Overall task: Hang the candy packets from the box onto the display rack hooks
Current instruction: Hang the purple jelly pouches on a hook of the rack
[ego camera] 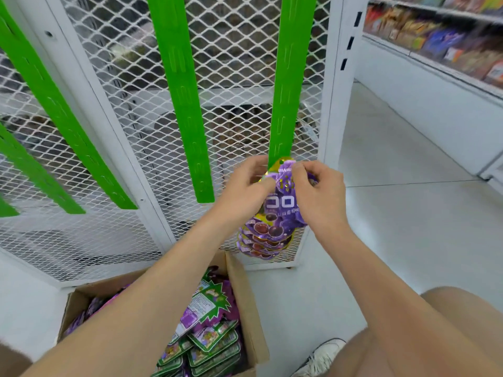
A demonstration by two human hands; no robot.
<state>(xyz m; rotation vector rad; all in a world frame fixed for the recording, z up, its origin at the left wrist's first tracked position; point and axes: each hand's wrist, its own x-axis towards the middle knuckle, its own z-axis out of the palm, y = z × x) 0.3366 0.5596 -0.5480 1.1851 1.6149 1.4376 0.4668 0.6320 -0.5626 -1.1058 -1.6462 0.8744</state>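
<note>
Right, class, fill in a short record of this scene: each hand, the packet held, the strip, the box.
Held item: purple foil candy packet, at the strip's lower end
Left-hand grip: pinches its top
Right-hand grip: pinches its top
Strip: green plastic hanging strip on white mesh rack
Already hung: stacked purple packets below
Box: brown cardboard box, green-and-purple packets inside

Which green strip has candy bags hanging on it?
The green strip farthest right. Purple candy packets hang at its lower end, where the left hand and right hand hold one. The other strips carry nothing.
</note>
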